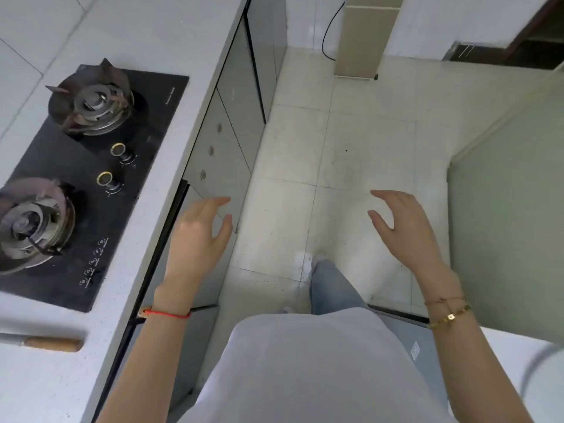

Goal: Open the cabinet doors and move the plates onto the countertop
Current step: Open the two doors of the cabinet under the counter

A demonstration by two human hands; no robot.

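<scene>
Kitchen desk (pixel 171 96) w/ hob (pixel 82 184): left hand (pixel 198 236) and right hand (pixel 403 230) spread, holding nothing; cabinet doors (pixel 219 157) apparently shut, no plates visible — task barely begun.

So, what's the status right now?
Both hands open, empty: left by the cabinet doors, right over the floor. Doors look shut. No plates visible.

head cam | steep downward, forward | countertop (pixel 171 44) left, floor (pixel 351 141) ahead | near body

Pale tiled floor (pixel 351 141) (faintly speckled)
</scene>
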